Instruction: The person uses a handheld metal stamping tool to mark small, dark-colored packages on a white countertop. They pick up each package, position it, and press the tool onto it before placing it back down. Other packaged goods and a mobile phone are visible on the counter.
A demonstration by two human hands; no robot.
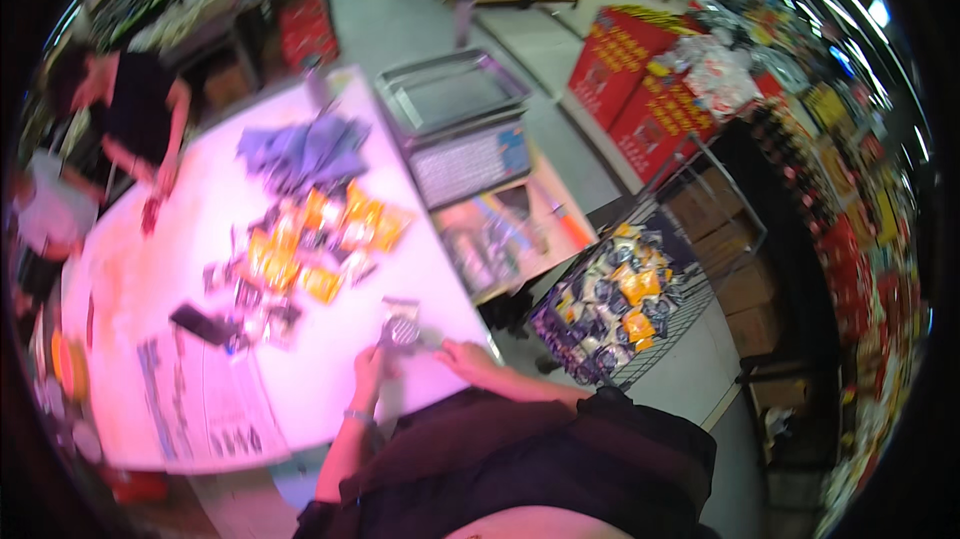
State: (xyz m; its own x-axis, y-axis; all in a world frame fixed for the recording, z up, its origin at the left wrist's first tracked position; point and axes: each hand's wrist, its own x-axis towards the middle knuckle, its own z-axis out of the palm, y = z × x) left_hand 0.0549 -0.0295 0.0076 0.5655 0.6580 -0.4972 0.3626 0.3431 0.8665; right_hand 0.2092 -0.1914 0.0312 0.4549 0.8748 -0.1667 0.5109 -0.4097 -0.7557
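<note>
Near the edge of a pink-lit white table (330, 374), a small clear packet with a round dark-and-white item (403, 330) sits between my two hands. My left hand (369, 377), below a bracelet-like band on the wrist, touches or holds its left side; blur hides the fingertips. My right hand (469, 360) is at its right side with fingers extended, and its grip is unclear. Ahead to the left lies a spread pile of orange packets (281, 250) mixed with dark and clear ones. A black phone-like object (201, 324) lies beside the pile.
A purple-blue cloth (307, 152) lies beyond the packets. Metal trays (450, 92) and a scale keypad (469, 167) stand past the table's right edge. A shopping cart (675, 336) full of packets is at my right. Two people (139, 111) are across the table; one holds something red.
</note>
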